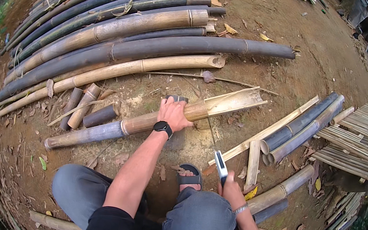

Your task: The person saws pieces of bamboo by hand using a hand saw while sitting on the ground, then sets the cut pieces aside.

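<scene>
bamboo pole (143, 123), one, tan, greyish at its left end, pale and split at its right, lies crosswise before the person. left hand (173, 114) curls over it; right hand (231, 191) grips one saw (220, 163); three short pieces (84, 105) lie leftward.

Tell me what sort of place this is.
Probably an outdoor cutting yard: a row of long bamboo poles lies on bare earth, and the person's right hand holds a saw at a shorter bamboo piece.
</scene>
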Demonstrator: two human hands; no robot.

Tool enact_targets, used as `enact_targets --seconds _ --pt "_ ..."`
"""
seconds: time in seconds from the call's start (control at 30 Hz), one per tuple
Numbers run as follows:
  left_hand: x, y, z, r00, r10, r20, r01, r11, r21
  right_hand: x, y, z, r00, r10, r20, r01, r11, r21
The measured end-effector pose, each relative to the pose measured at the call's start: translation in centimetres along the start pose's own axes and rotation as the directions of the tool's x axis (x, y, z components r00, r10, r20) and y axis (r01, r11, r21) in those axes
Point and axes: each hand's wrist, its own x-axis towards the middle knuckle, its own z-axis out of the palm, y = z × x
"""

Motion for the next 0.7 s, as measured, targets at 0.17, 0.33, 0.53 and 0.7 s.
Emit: enact_targets --seconds 0.17,0.33,0.53,0.7 --pt "0.2 0.8 1.0 0.993 0.04 -0.114 -0.041 0.999 -0.011 3.6 -0.4 -0.8 0.999 0.016 -0.048 -0.016 1.0 -0.002" --pt "0.0 0.6 0.8 0.99 0.05 -0.129 -0.048 0.999 0.018 -1.7 -0.9 -1.9 0.984 0.148 0.104 -0.148 0.989 -0.006" --pt "-0.9 1.4 2.6 0.989 0.034 -0.143 -0.025 0.998 0.063 2.5 -1.0 -1.3 0.998 0.039 0.054 -0.041 0.998 0.038" --pt "-1.0 1.7 1.5 0.982 -0.034 -0.187 0.057 0.991 0.12 -1.9 -2.2 -4.9 0.987 0.067 0.146 -0.078 0.994 0.071"
